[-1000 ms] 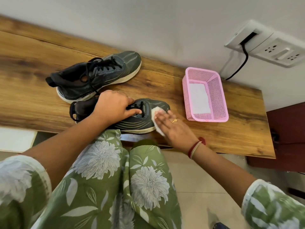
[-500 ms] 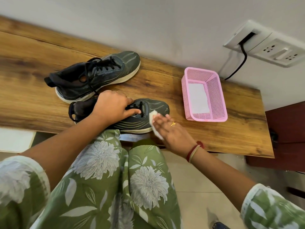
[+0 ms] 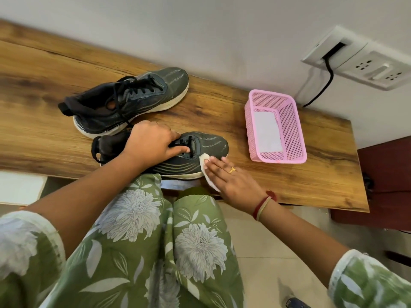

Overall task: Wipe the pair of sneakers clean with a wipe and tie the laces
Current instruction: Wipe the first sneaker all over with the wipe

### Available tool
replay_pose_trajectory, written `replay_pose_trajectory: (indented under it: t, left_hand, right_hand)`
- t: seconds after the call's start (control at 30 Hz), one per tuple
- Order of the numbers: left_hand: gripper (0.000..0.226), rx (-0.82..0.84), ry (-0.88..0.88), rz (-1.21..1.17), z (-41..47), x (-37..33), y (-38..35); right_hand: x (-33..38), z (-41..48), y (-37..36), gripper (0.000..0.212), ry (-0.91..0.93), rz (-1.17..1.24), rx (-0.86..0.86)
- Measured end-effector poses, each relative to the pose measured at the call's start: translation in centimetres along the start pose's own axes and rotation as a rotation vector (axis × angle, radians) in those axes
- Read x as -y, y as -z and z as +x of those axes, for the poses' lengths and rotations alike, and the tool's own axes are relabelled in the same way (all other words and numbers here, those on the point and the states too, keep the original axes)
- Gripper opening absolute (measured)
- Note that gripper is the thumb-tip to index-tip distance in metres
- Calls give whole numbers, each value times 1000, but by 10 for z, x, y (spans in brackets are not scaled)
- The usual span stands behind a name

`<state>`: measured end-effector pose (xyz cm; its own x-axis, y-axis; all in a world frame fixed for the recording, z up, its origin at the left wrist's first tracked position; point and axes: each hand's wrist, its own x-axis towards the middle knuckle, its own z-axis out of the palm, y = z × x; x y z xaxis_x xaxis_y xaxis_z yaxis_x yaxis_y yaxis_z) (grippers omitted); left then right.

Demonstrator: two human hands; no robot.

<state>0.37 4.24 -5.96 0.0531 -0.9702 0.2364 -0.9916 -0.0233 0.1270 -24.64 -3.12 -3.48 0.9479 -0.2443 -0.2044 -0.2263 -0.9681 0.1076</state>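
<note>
Two dark grey sneakers with pale soles lie on a wooden table [image 3: 289, 170]. The near sneaker [image 3: 206, 145] sits at the table's front edge, toe pointing right. My left hand [image 3: 149, 143] grips it over the laces and tongue, holding it down. My right hand [image 3: 229, 176] presses a white wipe [image 3: 205, 168] with straight fingers against the sneaker's near side by the toe. The far sneaker [image 3: 133, 101] lies behind, its black laces loose.
A pink mesh basket [image 3: 295, 130] with a white sheet in its bottom stands to the right of the sneakers. A wall socket panel [image 3: 364, 65] with a black cable hangs behind it. My knees in green floral cloth are below the table edge.
My right hand with the wipe slid left along the near sneaker's side, from the toe tip toward the midfoot. My left hand has kept its hold.
</note>
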Motion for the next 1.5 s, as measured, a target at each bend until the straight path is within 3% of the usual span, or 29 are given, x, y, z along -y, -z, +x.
replay_pose_trajectory:
  t: [0.13,0.23,0.33,0.47,0.57,0.7,0.83,0.93,1.07,1.2,1.3,1.43,1.5]
  left_hand:
    - [80,-1,-2,8,-1,2,1]
    - [78,-5,-12,1,-1,0,3]
    - [76,-39,-21,10,-3,3,2]
    - [73,-73,-17,-1,0,-1,2]
    - [73,-70,-17,6,1,-3,3]
    - [76,-62,-5,-4,0,-2,1]
    - [77,-57,-8,9,1,-1,2]
    - [77,-54,-6,-3,1,-1,2]
    - [77,-44,-4,7,0,0,1]
    - [76,-48,-6,5,0,-1,1]
    - [75,-44,-8,12,-1,0,1]
    - [74,-49,-9,0,-1,-1,2]
    - [75,-48,-15,4,0,-1,1]
  right_hand:
    - [-4,-1,4,53,-142,82,-13]
    - [-5,-1,2,53,-64,13,-11]
    - [-9,3,8,55,-196,79,-29]
    - [-5,-4,2,55,-84,54,-9]
    - [-8,-5,2,57,-207,105,-43]
    - [6,-5,-6,56,6,44,6]
    - [-5,1,0,59,-215,76,-18]
    - [5,-1,-4,56,-47,34,8]
    - [-5,0,-1,56,-230,85,-42]
    - [4,-3,-5,56,-73,40,-18]
    - [-8,-1,-2,58,-256,94,-58]
    - [-4,-4,-5,58,-153,85,-24]
    - [-11,-4,-5,58,-233,115,-70]
